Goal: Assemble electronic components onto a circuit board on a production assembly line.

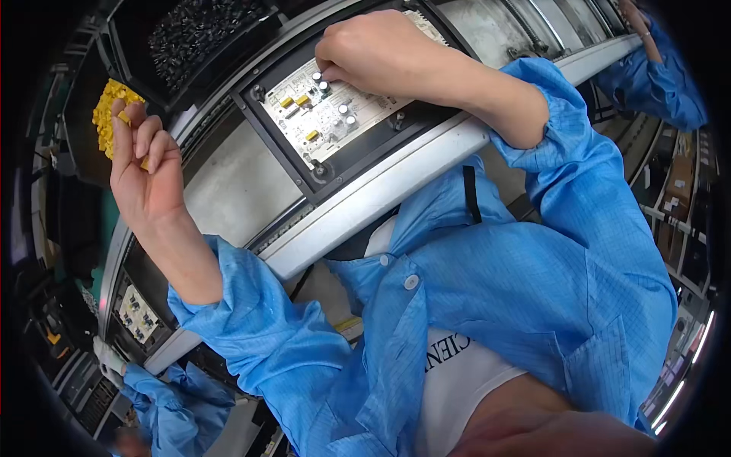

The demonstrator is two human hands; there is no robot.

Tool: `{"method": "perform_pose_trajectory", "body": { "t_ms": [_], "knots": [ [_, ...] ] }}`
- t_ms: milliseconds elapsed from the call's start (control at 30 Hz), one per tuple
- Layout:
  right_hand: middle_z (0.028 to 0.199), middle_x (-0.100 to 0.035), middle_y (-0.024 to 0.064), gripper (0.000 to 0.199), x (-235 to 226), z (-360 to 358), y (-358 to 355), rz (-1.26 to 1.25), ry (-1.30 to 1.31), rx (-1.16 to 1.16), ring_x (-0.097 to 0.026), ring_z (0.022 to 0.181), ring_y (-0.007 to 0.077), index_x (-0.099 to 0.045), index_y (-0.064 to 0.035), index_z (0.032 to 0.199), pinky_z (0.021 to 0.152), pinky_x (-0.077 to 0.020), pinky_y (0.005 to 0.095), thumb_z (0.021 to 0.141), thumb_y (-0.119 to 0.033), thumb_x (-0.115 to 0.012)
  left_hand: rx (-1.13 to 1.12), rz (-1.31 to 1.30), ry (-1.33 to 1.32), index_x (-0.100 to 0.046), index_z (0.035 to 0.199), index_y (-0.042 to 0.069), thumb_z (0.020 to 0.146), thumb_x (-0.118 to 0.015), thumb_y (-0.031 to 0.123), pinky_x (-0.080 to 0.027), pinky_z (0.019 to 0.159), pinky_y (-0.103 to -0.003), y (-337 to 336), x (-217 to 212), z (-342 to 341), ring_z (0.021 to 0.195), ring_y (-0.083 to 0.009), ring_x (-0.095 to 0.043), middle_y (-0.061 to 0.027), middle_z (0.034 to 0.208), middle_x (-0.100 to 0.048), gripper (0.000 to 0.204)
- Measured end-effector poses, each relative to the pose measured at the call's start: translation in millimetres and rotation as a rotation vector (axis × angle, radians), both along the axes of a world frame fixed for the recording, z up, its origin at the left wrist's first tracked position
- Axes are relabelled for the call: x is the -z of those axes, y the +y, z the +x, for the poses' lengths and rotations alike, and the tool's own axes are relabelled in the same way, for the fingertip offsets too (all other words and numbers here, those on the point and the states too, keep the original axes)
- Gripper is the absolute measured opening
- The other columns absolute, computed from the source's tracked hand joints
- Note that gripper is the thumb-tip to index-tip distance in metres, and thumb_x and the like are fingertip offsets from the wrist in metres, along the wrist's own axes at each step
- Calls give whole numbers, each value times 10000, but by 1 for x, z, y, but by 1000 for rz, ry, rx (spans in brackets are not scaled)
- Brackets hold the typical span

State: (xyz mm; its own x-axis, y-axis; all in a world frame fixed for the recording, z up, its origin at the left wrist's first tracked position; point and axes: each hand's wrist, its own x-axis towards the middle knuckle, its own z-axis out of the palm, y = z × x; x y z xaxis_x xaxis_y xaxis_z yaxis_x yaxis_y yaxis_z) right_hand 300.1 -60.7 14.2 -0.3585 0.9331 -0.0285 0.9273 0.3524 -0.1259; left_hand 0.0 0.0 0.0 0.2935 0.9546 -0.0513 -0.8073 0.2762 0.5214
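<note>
Left hand (154, 181): fingers grasp two yellow components (124, 117). Right hand (378, 55): at one circuit board (370, 113), cannot tell fingers' grasp.

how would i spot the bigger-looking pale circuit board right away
Find the broad silver rail running diagonally in front of the person. Just beyond it sits a black rectangular frame, with the pale circuit board inside. Unlike the other board, which looks smaller at the picture's lower left, this one has the person's right hand over it.
</note>
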Motion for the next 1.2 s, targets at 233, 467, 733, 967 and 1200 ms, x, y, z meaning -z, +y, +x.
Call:
{"method": "perform_pose_trajectory", "body": {
  "t_ms": [233, 467, 733, 967, 1200],
  "knots": [
    [760, -685, 143, 144, -31, 71, 1, 19, 627, 16, -660, 687, 231, -708, -8, 886, 637, -500, 327, 802, -118, -670, 58, 106, 191, -576, 1130, -19, 965, -557, 92, -313, 417, -135, 13, -10, 11, 535, -28, -378, -127, 1068, -634, 200],
    [785, -694, 146, 177, -39, 96, -32, -80, 448, 95, -662, 695, 241, -714, -10, 933, 649, -508, 325, 788, -102, -673, 56, 147, 468, -608, 1081, 2, 962, -559, 87, -297, 421, -129, -10, -18, 36, 527, -19, -371, -137, 1070, -652, 154],
    [799, -697, 150, 176, -14, 106, -14, -180, 309, 12, -664, 723, 283, -718, -24, 914, 682, -513, 355, 774, -97, -640, 82, 291, 1026, -667, 1120, -27, 894, -646, 47, -235, 455, -146, -31, -18, 65, 533, 7, -364, -53, 862, -678, 239],
    [806, -697, 142, 189, -33, 105, -10, -304, 286, -46, -657, 734, 278, -709, -20, 927, 683, -504, 355, 765, -92, -643, 233, 488, 1254, -706, 1012, -16, 845, -693, 36, -412, 613, -179, -48, -5, 83, 668, -35, -500, -5, 842, -668, 175],
    [769, -682, 157, 182, -51, 89, -6, -411, 123, 34, -655, 724, 284, -706, 2, 875, 669, -504, 359, 729, -102, -673, 197, 776, 1556, -714, 994, 29, 794, -713, 32, -416, 573, -201, -67, -12, 96, 603, -64, -490, -38, 799, -657, 200]
  ]
}}
